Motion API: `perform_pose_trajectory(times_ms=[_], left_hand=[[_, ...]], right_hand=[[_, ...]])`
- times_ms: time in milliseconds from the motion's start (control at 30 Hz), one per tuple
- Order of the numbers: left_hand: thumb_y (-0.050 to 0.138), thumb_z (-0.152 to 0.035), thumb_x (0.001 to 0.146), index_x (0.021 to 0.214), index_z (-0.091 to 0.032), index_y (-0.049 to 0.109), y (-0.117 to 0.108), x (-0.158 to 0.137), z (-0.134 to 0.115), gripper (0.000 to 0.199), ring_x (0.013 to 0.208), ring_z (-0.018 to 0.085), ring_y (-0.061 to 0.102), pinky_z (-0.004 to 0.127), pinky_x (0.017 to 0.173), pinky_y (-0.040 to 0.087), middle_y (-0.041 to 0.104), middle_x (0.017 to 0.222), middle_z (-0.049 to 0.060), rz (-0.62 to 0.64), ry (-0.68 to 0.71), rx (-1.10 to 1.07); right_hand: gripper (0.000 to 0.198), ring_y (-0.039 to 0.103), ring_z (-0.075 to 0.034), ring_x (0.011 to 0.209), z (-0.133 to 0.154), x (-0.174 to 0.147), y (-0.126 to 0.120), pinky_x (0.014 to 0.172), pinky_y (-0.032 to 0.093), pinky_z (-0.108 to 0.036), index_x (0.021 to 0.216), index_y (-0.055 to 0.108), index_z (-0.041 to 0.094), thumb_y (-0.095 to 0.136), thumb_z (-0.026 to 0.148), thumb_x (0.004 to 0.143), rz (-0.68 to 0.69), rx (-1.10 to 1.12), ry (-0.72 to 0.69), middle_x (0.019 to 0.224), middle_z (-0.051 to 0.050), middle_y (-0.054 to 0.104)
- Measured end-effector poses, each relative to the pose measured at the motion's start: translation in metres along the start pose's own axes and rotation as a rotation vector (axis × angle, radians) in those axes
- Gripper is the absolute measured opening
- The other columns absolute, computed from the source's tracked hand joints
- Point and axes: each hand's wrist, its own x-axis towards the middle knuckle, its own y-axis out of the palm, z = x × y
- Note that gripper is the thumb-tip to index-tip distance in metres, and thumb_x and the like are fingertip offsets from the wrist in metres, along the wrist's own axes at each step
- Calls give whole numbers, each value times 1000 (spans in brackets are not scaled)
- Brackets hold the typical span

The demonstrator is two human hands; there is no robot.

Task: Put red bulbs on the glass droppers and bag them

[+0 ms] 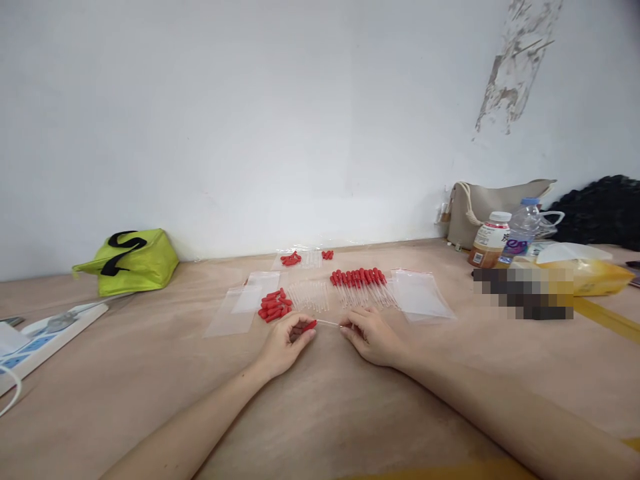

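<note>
My left hand (286, 343) is closed around a red rubber bulb (309, 326). In my right hand (371, 335) a thin clear dropper tube (329, 323) is pinched near one end; its other end meets the bulb. How far the tube sits inside the bulb I cannot tell. Just beyond my left hand lies a pile of loose red bulbs (275, 305). A row of bare clear tubes (309, 295) is spread beside that pile. Past my right hand, several droppers with red bulbs on top (357, 279) lie side by side.
Clear plastic bags (231, 311) lie at left, and another plastic bag (424, 295) at right. Near the wall are more red bulbs (291, 259). A green pouch (137, 263) and power strip (55, 343) stand left. Bottles (490, 239) and a yellow tissue pack (595, 277) are right.
</note>
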Motion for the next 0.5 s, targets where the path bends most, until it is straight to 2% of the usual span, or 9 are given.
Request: perform_pose_trajectory(times_ms=[167, 267, 500], left_hand=[[51, -30, 81, 80, -15, 55, -2, 0, -4, 15, 64, 13, 53, 22, 57, 41, 57, 70, 0, -19, -1, 52], [51, -29, 81, 79, -16, 57, -5, -1, -6, 15, 65, 13, 53, 22, 58, 41, 59, 70, 0, -18, 17, 97], [49, -28, 83, 79, -17, 61, -6, -8, -10, 16, 66, 13, 54, 22, 60, 40, 61, 72, 0, 142, 46, 178]], right_hand=[[15, 53, -13, 74, -1, 4, 4, 73, 33, -29, 87, 59, 20, 44, 21, 84, 51, 58, -52, 80, -2, 60], [16, 54, -12, 76, -3, 6, 2, 76, 32, -29, 87, 61, 20, 45, 22, 84, 93, 76, -69, 81, -1, 62], [20, 53, -12, 73, -7, 8, -2, 72, 26, -30, 86, 64, 23, 44, 24, 84, 147, -53, -103, 83, -2, 63]])
